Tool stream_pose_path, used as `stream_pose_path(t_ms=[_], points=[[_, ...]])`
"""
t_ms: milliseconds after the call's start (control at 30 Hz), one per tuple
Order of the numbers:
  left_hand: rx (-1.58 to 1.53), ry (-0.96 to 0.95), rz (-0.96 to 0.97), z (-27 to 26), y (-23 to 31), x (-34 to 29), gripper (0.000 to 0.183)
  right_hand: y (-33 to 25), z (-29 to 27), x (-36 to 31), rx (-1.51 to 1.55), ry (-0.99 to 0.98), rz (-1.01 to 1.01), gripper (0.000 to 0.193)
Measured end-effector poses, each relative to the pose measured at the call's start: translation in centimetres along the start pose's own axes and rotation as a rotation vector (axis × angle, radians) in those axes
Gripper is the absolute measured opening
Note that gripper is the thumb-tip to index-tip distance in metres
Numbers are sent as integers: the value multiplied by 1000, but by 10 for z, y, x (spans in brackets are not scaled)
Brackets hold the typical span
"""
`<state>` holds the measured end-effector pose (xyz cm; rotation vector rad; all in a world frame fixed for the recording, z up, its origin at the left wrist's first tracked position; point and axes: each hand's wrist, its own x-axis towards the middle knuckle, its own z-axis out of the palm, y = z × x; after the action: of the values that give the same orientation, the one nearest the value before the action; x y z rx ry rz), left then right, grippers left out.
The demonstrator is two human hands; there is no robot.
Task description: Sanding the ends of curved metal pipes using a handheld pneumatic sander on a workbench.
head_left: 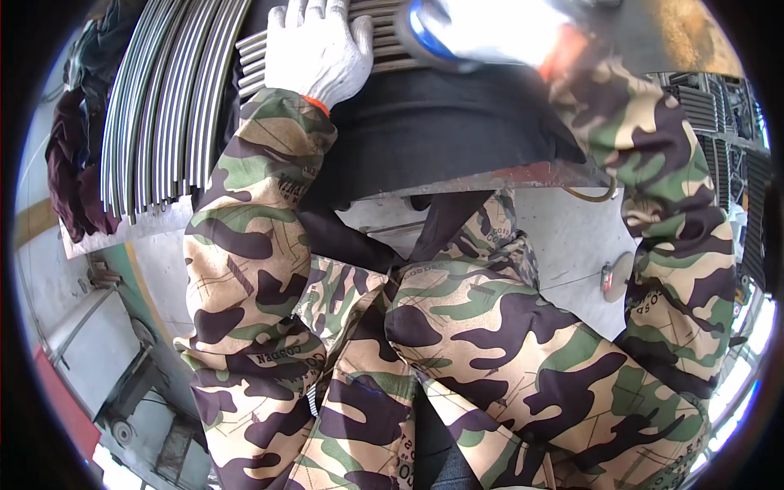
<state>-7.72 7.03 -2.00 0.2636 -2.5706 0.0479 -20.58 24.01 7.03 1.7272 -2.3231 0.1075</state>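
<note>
My left hand (318, 55), in a white knit glove with an orange cuff, lies flat with its fingers stretched over a row of thin metal rods (253, 59). At the upper right, my right hand (510, 33) is smeared by motion, also in a white glove. It appears to grip a round blue-edged object (429, 34), which overlaps the right part of the rods; its exact kind is not clear. Black cloth (457, 122) covers the work surface in front of the rods.
Long, shiny metal rods (167, 106) lie in bundles to the left. Dark clothing (77, 163) hangs beside them. A brown, worn surface (694, 37) is at the upper right, with racks of dark bars (698, 106) beyond. Grey wheeled equipment (139, 408) stands lower left.
</note>
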Motion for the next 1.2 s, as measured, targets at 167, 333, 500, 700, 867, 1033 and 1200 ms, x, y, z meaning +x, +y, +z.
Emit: stream_pose_path(t_ms=[167, 333, 500, 700, 867, 1033, 1200], points=[[94, 74, 134, 13, -16, -8, 44, 10, 10, 1, -10, 67, -31, 23], [113, 118, 188, 14, -15, -5, 43, 7, 5, 2, 43, 86, -48, 23], [101, 39, 138, 14, -14, -7, 44, 0, 4, -10, 22, 2, 16, 24], [82, 16, 138, 23, -23, 1, 43, 16, 15, 12, -46, 89, 24, 23], [118, 57, 170, 22, -22, 4, 44, 5, 8, -7, 36, 101, -56, 22], [69, -3, 103, 18, -21, 3, 45, 19, 21, 2, -24, 179, -74, 21], [-21, -25, 10, 4, -8, 8, 48, 12, 8, -3, 21, 129, -53, 21]])
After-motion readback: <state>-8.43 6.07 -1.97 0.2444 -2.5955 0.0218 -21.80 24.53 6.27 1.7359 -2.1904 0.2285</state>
